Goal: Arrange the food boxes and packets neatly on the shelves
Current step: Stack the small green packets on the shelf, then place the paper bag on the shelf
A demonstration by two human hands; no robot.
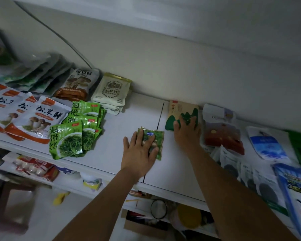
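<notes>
My left hand [139,150] lies flat with spread fingers on a small dark green seaweed packet [155,136] in the middle of the white shelf [122,119]. My right hand [187,130] presses on the near end of a tan box with green mountain print [179,109] by the back wall. To the left lie a fanned stack of bright green kelp packets [71,134], white and orange mushroom bags [33,117], and two mushroom seasoning pouches [111,92] leaning at the wall.
Right of the box sits a red and white packet [222,134], then blue and white bags [266,145] and several pouches with dark circles [261,180]. Clear bags pile at the far left. A lower shelf [63,185] holds jars and packets; a cardboard box stands below.
</notes>
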